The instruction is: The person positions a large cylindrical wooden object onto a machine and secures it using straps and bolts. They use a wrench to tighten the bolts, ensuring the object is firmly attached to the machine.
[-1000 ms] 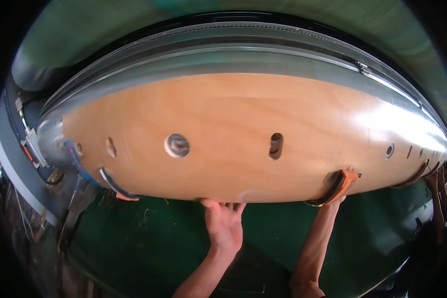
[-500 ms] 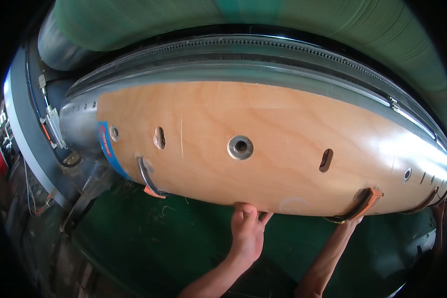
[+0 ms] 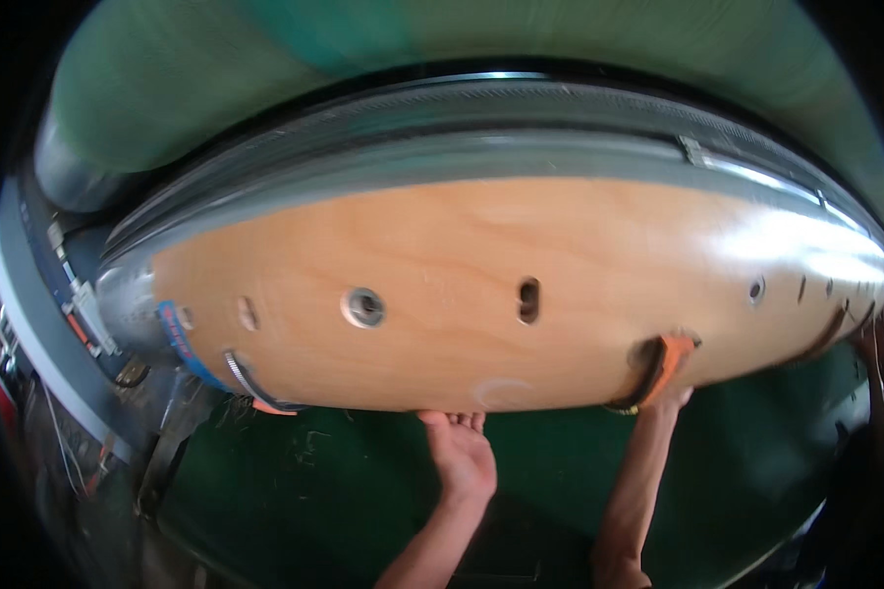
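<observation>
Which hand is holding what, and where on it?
Left hand grips the near edge of the plywood panel, fingers under it. Right hand holds the same edge by the orange clamp.

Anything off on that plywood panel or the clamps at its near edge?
Nothing stands out. The plywood panel looks intact, with its holes cleanly cut. Left hand and right hand are at its near edge, the right by the orange clamp.

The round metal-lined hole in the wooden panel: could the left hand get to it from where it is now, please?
Probably yes. The left hand grips the wooden panel at its near edge, and the round hole lies up and to its left across bare wood, with nothing between them.
</observation>
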Demonstrator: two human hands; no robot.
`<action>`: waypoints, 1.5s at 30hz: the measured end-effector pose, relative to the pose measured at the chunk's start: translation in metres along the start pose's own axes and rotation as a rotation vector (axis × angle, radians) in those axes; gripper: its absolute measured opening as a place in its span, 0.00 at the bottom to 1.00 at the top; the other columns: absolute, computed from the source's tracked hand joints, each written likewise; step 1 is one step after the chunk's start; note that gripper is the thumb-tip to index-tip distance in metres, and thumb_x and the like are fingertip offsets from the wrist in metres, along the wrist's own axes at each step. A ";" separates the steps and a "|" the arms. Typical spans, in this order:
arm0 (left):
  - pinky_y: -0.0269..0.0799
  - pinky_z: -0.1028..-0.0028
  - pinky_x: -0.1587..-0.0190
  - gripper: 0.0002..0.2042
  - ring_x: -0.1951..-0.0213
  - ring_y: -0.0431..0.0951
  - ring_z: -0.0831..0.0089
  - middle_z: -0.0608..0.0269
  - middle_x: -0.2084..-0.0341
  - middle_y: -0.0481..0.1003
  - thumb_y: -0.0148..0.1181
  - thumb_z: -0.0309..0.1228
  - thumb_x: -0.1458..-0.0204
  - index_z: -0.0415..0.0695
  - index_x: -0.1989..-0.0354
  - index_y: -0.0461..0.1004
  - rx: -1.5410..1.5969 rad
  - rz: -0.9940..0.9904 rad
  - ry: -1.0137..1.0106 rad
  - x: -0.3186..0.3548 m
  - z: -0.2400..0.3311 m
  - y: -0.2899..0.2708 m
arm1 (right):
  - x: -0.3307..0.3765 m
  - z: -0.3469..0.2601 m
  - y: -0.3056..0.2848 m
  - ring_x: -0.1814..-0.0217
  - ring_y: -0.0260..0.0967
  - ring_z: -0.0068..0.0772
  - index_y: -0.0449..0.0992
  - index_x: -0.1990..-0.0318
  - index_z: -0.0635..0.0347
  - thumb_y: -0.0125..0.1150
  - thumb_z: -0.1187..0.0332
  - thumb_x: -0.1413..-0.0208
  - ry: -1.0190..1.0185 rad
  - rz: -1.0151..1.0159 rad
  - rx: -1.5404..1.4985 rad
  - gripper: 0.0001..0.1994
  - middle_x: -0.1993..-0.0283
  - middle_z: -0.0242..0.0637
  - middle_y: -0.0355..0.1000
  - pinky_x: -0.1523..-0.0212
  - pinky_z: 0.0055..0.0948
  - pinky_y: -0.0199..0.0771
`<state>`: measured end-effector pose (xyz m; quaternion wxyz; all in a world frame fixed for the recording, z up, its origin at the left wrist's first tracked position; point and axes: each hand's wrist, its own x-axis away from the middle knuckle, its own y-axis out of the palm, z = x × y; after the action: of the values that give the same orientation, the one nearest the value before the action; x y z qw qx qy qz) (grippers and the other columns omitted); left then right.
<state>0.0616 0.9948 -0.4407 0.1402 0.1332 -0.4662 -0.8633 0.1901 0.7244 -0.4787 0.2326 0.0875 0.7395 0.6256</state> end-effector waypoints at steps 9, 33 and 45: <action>0.57 0.57 0.40 0.36 0.40 0.62 0.68 0.74 0.39 0.64 0.61 0.61 0.52 0.56 0.38 0.63 0.188 -0.188 0.140 -0.010 -0.004 0.001 | 0.002 -0.004 0.021 0.32 0.57 0.41 0.60 0.34 0.54 0.36 0.51 0.31 0.117 -1.000 0.017 0.25 0.33 0.39 0.60 0.28 0.40 0.52; 0.56 0.46 0.36 0.51 0.33 0.54 0.47 0.50 0.31 0.53 0.56 0.69 0.55 0.47 0.29 0.50 -0.044 -0.405 0.080 0.001 0.036 0.026 | 0.034 0.018 0.066 0.41 0.68 0.46 0.69 0.42 0.58 0.35 0.36 0.41 0.100 0.206 -0.145 0.36 0.41 0.43 0.70 0.39 0.53 0.67; 0.54 0.44 0.35 0.53 0.33 0.53 0.46 0.46 0.32 0.52 0.56 0.70 0.56 0.44 0.29 0.48 -0.072 -0.410 0.072 -0.001 0.029 0.025 | 0.038 0.004 0.080 0.41 0.68 0.44 0.69 0.42 0.57 0.36 0.39 0.39 0.146 0.259 -0.207 0.33 0.41 0.42 0.69 0.39 0.52 0.67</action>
<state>0.0551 1.0042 -0.4043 -0.0171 0.2511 -0.3928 -0.8845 0.1455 0.7601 -0.4103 0.1036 0.1120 0.6686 0.7278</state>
